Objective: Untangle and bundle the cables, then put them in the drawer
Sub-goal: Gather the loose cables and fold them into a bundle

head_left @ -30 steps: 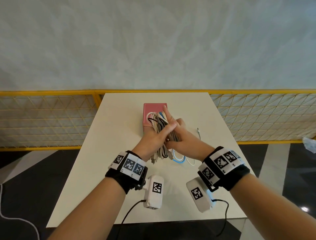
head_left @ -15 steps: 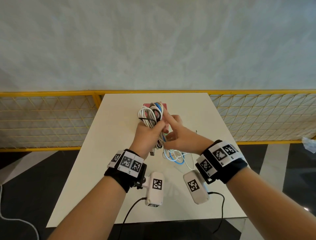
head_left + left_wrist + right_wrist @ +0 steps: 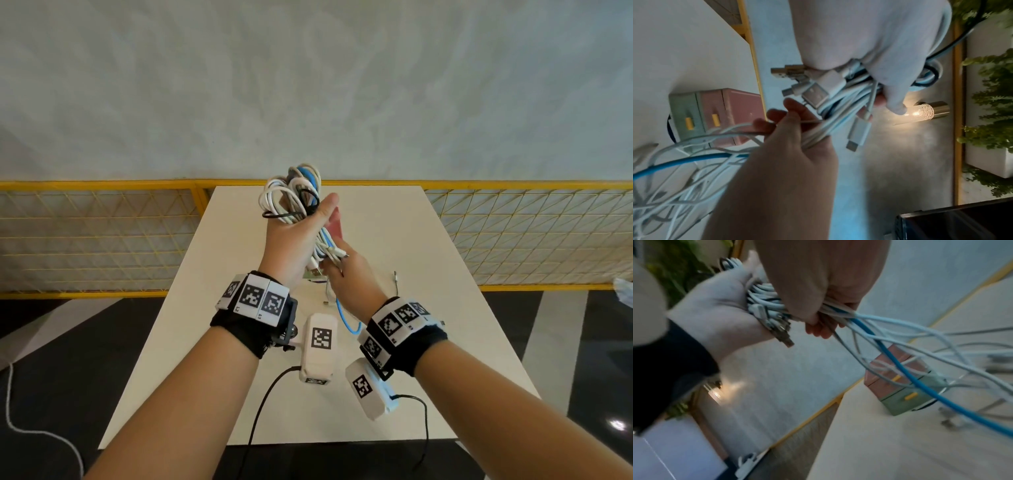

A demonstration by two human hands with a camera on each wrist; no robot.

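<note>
Head view, centre of the frame: the left hand (image 3: 295,240) is raised above the white table (image 3: 428,308), fingers curled round the cable bundle (image 3: 294,195), whose loops stand up toward the top of the frame while its long axis slants down and right to the right hand (image 3: 352,274); the right hand sits just below, with fingers closed on the trailing strands; a blue cable (image 3: 346,318) hangs from it toward the table; the pink drawer box (image 3: 335,222) shows only as a sliver behind the hands; a yellow mesh railing (image 3: 102,240) crosses the frame behind the table.

Left wrist view: the left hand (image 3: 869,40) fills the top of the frame, gripping the cable bundle (image 3: 842,97), whose plugs (image 3: 813,94) point toward the left; the right hand (image 3: 789,146) comes up from the lower middle, pinching strands that trail to the lower left; the drawer box (image 3: 721,113) stands at centre left on the table; a lit lamp (image 3: 925,112) glows at right.

Right wrist view, blurred: the right hand (image 3: 824,288) at top centre clenches the strands, which fan out to the right, the blue cable (image 3: 920,386) slanting to the lower right; the left hand (image 3: 719,318) at left holds the bundle (image 3: 766,305), plugs pointing down; the drawer box (image 3: 904,382) stands at right behind the strands.
</note>
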